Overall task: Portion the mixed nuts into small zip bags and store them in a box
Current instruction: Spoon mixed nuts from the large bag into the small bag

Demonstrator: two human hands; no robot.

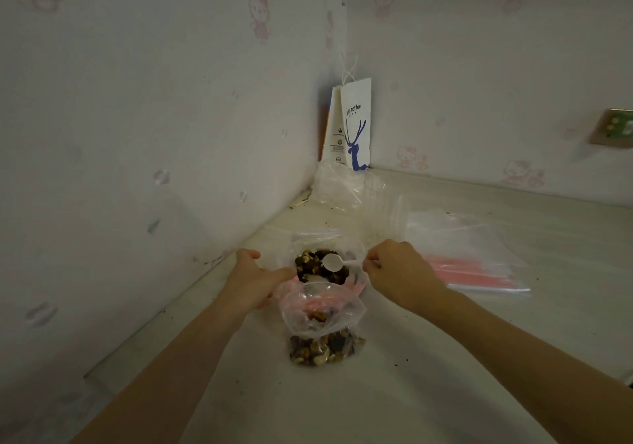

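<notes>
A small clear zip bag [322,320] with a pink seal stands open on the white table, its bottom filled with mixed nuts [323,349]. My left hand [255,281] holds the bag's mouth at its left rim. Just behind it sits a larger open bag of mixed nuts [318,265]. My right hand [399,274] pinches the handle of a white plastic spoon [334,262], whose empty bowl hovers over the larger bag's nuts.
A stack of empty zip bags [476,258] with pink seals lies to the right. Crumpled clear plastic [337,183] and a white coffee paper bag [354,128] stand in the wall corner. Walls close off the left and back. A wall socket [613,130] is at right.
</notes>
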